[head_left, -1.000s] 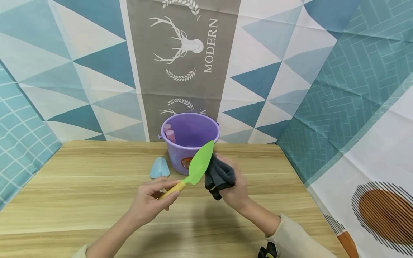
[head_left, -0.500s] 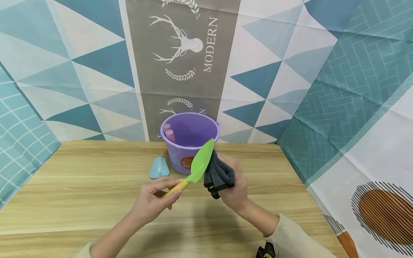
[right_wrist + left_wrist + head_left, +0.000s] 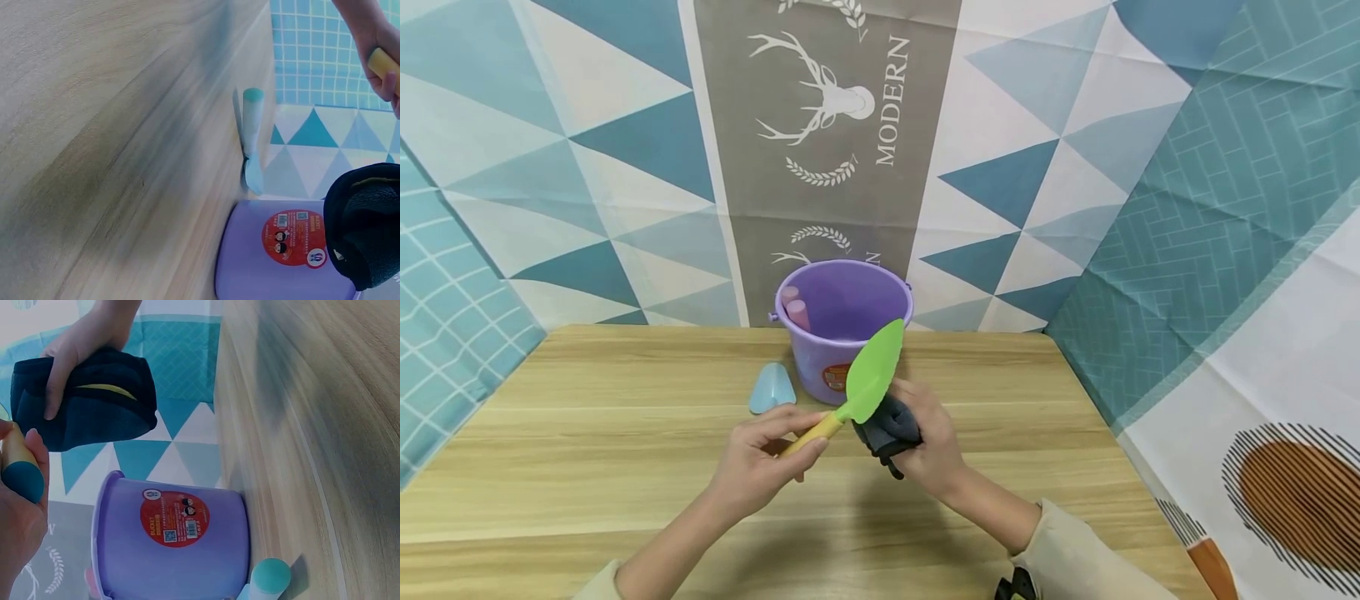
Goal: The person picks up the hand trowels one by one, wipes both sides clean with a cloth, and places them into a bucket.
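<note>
My left hand (image 3: 758,461) grips the yellow handle of a toy trowel, its green blade (image 3: 874,372) slanting up to the right. In the left wrist view, the handle's teal end (image 3: 23,480) shows between palm and fingers. My right hand (image 3: 934,442) holds a bunched dark grey cloth (image 3: 892,423) at the lower right edge of the blade, near its neck. The blade hides part of the cloth in the head view. From the left wrist, a yellow stripe shows on the cloth (image 3: 87,419). Both hands are above the table.
Behind the hands stands a purple bucket (image 3: 808,358) with pink-topped sticks (image 3: 797,314) inside and a red label. Left of it lies a light blue toy shovel (image 3: 772,388), its handle (image 3: 252,115) seen in the right wrist view. Patterned cloth hangs behind the wooden table (image 3: 587,450).
My right hand has moved the cloth left and slightly down, from beside the blade toward its neck. The trowel has shifted slightly up and right in my left hand.
</note>
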{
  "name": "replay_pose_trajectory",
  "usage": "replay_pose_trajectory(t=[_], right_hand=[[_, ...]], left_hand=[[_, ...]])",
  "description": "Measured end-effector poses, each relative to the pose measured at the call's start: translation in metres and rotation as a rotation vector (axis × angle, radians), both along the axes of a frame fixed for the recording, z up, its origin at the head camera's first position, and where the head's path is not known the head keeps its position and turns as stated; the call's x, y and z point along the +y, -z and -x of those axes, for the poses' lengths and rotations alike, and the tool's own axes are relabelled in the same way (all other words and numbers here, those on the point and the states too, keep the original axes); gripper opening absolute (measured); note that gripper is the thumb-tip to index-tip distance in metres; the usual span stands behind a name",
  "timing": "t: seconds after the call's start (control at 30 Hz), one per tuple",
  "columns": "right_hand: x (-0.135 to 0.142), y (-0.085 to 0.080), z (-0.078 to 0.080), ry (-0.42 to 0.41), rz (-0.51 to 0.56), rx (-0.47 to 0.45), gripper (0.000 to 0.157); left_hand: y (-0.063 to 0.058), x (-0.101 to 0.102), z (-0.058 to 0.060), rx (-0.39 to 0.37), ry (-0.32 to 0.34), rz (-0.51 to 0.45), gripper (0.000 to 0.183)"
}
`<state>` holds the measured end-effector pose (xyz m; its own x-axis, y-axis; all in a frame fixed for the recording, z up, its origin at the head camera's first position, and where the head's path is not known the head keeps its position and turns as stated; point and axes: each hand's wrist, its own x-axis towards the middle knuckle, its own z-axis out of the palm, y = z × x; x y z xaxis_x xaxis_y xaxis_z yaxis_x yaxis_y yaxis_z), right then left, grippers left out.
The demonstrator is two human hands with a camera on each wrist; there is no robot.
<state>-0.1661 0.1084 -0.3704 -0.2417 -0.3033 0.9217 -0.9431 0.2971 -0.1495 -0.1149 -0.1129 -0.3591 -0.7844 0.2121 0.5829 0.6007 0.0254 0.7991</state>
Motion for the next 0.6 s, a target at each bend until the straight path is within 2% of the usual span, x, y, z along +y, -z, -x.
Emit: replay_pose_trajectory(t=[0.27, 0.47, 0.6], right_hand=[[0.003, -0.003, 0.002, 0.028, -0.127, 0.058, 0.040], [0.008, -0.004, 0.002, 0.064, -0.181, 0.080, 0.037], [0.011, -0.006, 0.001, 0.077, -0.212, 0.067, 0.035]], left_hand=[[0.000, 0.001, 0.002, 0.052, 0.016, -0.034, 0.027], [-0.002, -0.003, 0.002, 0.035, -0.017, -0.045, 0.027], [-0.003, -0.007, 0.002, -0.026, -0.060, -0.016, 0.026]])
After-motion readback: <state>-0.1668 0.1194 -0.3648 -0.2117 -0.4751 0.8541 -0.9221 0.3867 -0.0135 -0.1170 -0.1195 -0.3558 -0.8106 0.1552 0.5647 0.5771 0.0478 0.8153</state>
